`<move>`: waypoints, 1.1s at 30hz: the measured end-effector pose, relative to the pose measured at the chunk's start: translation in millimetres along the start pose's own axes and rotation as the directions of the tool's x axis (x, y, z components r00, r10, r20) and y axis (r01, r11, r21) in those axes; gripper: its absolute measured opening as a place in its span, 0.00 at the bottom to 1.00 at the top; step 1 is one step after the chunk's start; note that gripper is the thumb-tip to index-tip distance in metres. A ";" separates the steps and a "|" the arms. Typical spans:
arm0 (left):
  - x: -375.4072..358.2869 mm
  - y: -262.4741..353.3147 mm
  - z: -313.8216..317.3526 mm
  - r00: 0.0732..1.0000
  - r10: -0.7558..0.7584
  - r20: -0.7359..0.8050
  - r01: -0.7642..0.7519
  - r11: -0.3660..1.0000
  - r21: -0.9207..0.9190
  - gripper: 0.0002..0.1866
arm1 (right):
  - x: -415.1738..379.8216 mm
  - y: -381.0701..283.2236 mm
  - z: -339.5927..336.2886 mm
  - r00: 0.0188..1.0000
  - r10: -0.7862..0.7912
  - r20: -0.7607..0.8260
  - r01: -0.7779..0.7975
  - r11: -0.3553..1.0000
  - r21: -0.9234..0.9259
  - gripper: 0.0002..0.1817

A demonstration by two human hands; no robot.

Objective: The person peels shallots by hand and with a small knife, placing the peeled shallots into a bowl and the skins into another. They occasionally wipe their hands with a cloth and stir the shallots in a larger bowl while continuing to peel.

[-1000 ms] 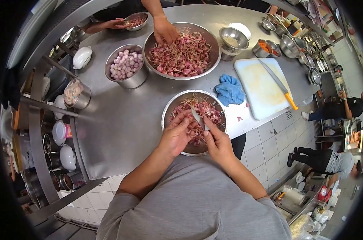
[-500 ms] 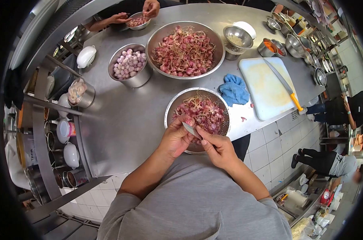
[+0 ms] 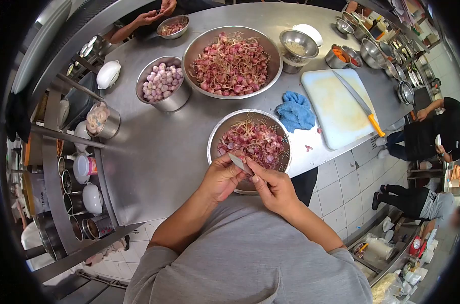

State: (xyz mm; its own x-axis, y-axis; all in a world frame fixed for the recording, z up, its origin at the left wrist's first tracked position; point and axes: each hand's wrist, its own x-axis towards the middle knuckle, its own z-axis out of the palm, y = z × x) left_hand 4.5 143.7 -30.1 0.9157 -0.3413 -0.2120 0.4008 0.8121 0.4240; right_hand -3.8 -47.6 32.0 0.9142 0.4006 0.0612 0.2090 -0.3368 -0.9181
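Both of my hands are over a perforated colander point(image 3: 212, 138) of reddish shallot skins and trimmings point(image 3: 251, 142). My right hand point(image 3: 275, 188) is closed around a small knife, its handle hidden in the fingers. The short grey blade point(image 3: 238, 162) points up and left, across the fingertips of my left hand point(image 3: 221, 177). That hand pinches a small shallot, mostly covered by fingers and blade. Beyond the colander stands a big steel bowl point(image 3: 188, 78) heaped with unpeeled, rooty shallots point(image 3: 232, 66). A steel pot point(image 3: 173, 103) of peeled shallots point(image 3: 162, 81) sits to its left.
On the right lie a blue cloth point(image 3: 296, 111) and a white cutting board point(image 3: 331, 109) carrying a yellow-handled knife point(image 3: 359, 101). A co-worker's hands point(image 3: 156, 14) are beside a small bowl point(image 3: 173, 34) at the far edge. A metal shelf rack borders the left side.
My hands stay over the colander, with the knife blade shifted slightly against the shallot. The co-worker's hands have moved up and left, away from the small bowl.
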 end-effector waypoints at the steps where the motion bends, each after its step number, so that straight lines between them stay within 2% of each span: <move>1: 1.0 -0.2 -0.7 1.000 -0.001 0.002 0.001 1.000 -0.001 0.13 | 0.5 0.8 1.6 1.000 0.000 -0.001 0.000 1.000 -0.002 0.22; 4: 4.6 2.9 -2.0 1.000 0.028 0.001 -0.028 0.999 0.045 0.13 | 3.4 5.2 8.6 0.999 -0.003 -0.049 0.005 0.999 0.032 0.22; 6: 7.9 5.4 -1.3 0.994 0.094 -0.062 -0.080 0.977 0.196 0.13 | 6.2 7.7 12.6 0.995 0.080 -0.060 -0.070 0.986 0.155 0.21; 7: 8.6 5.7 -1.1 0.994 0.089 -0.059 -0.076 0.978 0.193 0.13 | 6.9 8.4 15.1 0.994 0.083 -0.064 -0.072 0.986 0.152 0.21; 9: 10.9 5.5 -0.5 0.978 0.153 -0.143 -0.102 0.945 0.312 0.13 | 8.3 9.6 19.9 0.981 0.184 -0.058 -0.164 0.954 0.251 0.20; 10: 12.5 4.5 -1.0 0.979 0.148 -0.139 -0.099 0.946 0.309 0.13 | 9.6 11.1 21.9 0.980 0.187 -0.062 -0.166 0.954 0.248 0.20; 12: 15.3 2.7 -2.5 0.962 0.241 -0.127 -0.164 0.885 0.436 0.14 | 13.5 15.0 24.8 0.977 0.211 -0.044 -0.176 0.900 0.400 0.20; 13: 16.4 2.2 -2.1 0.963 0.239 -0.125 -0.163 0.885 0.436 0.14 | 16.3 16.9 24.8 0.976 0.212 -0.046 -0.176 0.900 0.399 0.20; 15: 17.4 -0.5 -0.9 0.932 0.352 -0.089 -0.246 0.791 0.560 0.14 | 20.2 20.6 24.9 0.956 0.294 0.022 -0.265 0.823 0.502 0.20; 16: 17.9 -1.9 -0.4 0.932 0.352 -0.089 -0.246 0.791 0.561 0.14 | 21.0 23.2 26.8 0.956 0.294 0.022 -0.265 0.823 0.502 0.20; 18: 19.4 -4.3 0.6 0.897 0.441 -0.036 -0.318 0.700 0.639 0.14 | 23.6 25.9 29.2 0.950 0.312 -0.012 -0.259 0.811 0.525 0.21; 19: 20.1 -4.3 1.1 0.897 0.441 -0.035 -0.319 0.699 0.640 0.14 | 24.2 24.7 25.4 0.950 0.311 -0.013 -0.258 0.811 0.525 0.21; 21: 20.9 -4.1 1.5 0.929 0.339 -0.150 -0.233 0.848 0.476 0.14 | 25.4 18.7 13.5 0.853 0.469 0.229 -0.449 0.437 0.779 0.21; 22: 21.4 -3.2 1.3 0.928 0.341 -0.151 -0.233 0.847 0.477 0.14 | 25.9 15.7 12.1 0.853 0.468 0.231 -0.450 0.437 0.779 0.21; 24: 23.0 -0.7 1.0 0.954 0.261 -0.150 -0.223 0.947 0.229 0.15 | 26.8 11.9 10.6 0.800 0.539 0.265 -0.501 0.355 0.789 0.22; 28: 25.6 -1.2 -6.1 0.975 0.199 -0.101 -0.170 0.956 0.237 0.16 | 24.4 13.0 7.8 0.792 0.539 0.287 -0.516 0.340 0.786 0.23; 30: 26.8 -3.7 -5.1 0.978 0.180 -0.104 -0.163 0.975 0.154 0.15 | 24.7 12.3 8.1 0.785 0.573 0.236 -0.490 0.343 0.801 0.23; 33: 26.0 -0.8 -1.3 0.984 0.142 -0.105 -0.126 0.981 0.150 0.15 | 25.3 22.4 4.9 0.793 0.585 0.170 -0.464 0.400 0.790 0.23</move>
State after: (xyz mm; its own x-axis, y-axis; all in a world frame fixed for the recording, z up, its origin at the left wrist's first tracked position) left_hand 27.9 134.8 -37.1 0.9555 -0.1709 -0.2406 0.2821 0.7685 0.5744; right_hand 22.4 -40.8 11.1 0.7883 0.2659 -0.5549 -0.6152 0.3530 -0.7049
